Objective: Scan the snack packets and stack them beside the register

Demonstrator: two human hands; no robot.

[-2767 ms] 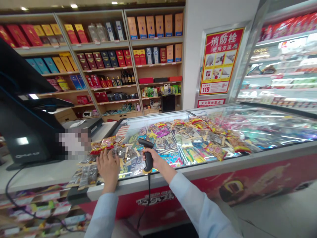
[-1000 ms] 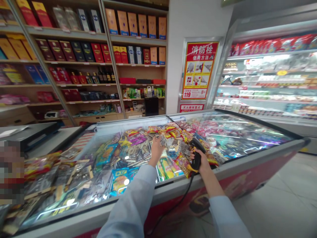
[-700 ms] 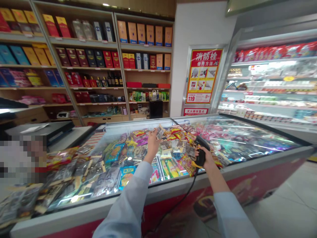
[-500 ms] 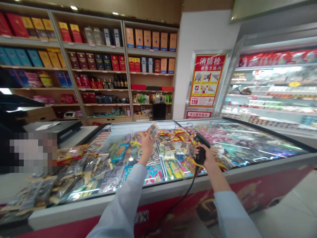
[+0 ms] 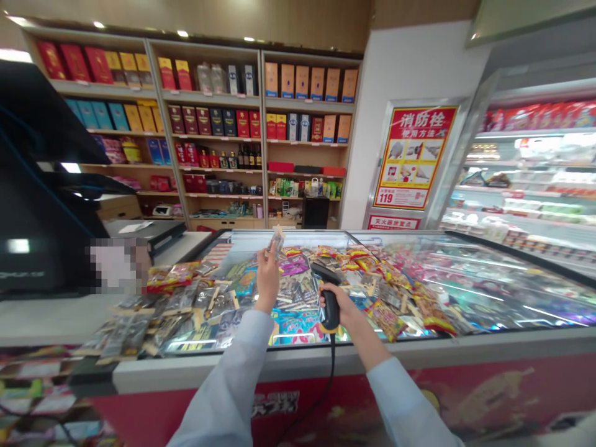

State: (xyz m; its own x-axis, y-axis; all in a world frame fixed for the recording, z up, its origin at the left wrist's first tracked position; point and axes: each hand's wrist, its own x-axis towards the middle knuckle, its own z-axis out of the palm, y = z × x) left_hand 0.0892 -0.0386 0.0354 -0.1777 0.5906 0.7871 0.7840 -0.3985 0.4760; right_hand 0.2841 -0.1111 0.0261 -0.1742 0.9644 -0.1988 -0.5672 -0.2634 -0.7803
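Observation:
My left hand is raised over the glass top of the chest freezer and pinches a small clear snack packet with a light strip at its upper end. My right hand is wrapped round the grip of a black barcode scanner, its head pointing up and to the left, below and right of the packet. From the grip's yellow base a dark cord hangs down past the freezer's front. Beneath both hands, snack packets lie on the glass, with colourful packages visible below it.
A pile of dark snack packets covers the left end of the freezer; red-and-yellow packets lie on the right. A dark checkout screen stands at left. Behind are shelves of boxed bottles and a refrigerated display.
The scanner in my right hand has moved left, closer to my left hand. The packet in my left hand now stands more upright. My view has turned left, bringing the checkout screen further in.

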